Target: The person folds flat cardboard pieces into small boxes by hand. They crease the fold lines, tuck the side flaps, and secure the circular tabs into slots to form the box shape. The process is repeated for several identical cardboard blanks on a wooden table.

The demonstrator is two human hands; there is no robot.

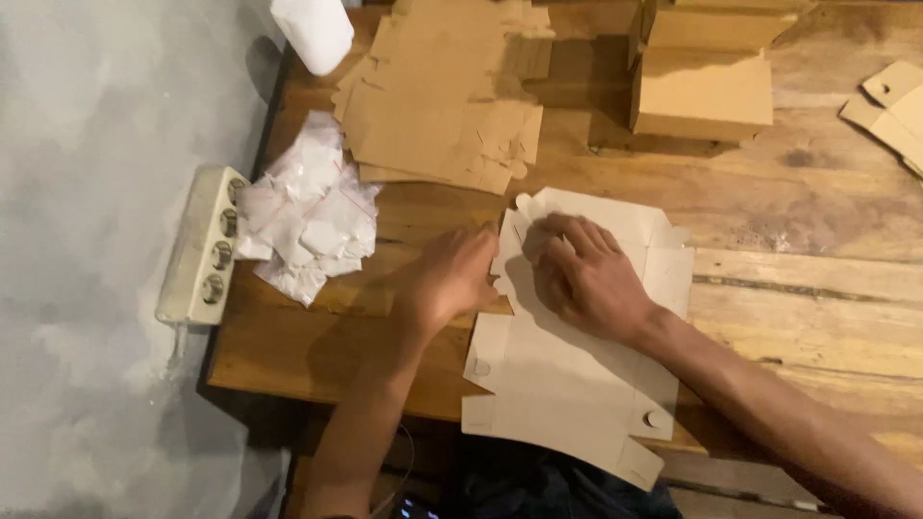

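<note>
Head-cam view looking down at a wooden table (827, 221). Two bare hands work on a flat die-cut carton blank (567, 375), pale cardboard, unfolded, lying at the near table edge w/ its lower end hanging just past the edge toward the person.

Right hand (582, 274) lies palm-down on the blank's upper part, fingers spread and flat, pressing the card; not clenched, not pinching anything that shows. Left hand (452, 274) rests at the blank's left edge, fingers curled toward a side flap; whether it actually pinches the flap can't be told, fingertips are hidden under the hand.

Key relation: the blank's long axis runs from under the right hand down and slightly right, toward the person's body. Most of the blank lies below both hands, i.e. nearer the person. The right hand sits on it; the left only meets its edge, so the right is the closer one.

Around the grip: left of the left hand, a heap of small clear zip bags w/ white contents (308, 216), and further left a white multi-socket power strip (202, 245) at the table's side. Above the hands, a stack of brown flat carton blanks (442, 106). Up and right of the right hand, folded brown boxes (702, 82). Far right, more brown cardboard pieces (889, 106). A white cylindrical object (312, 29) shows at top left.
</note>
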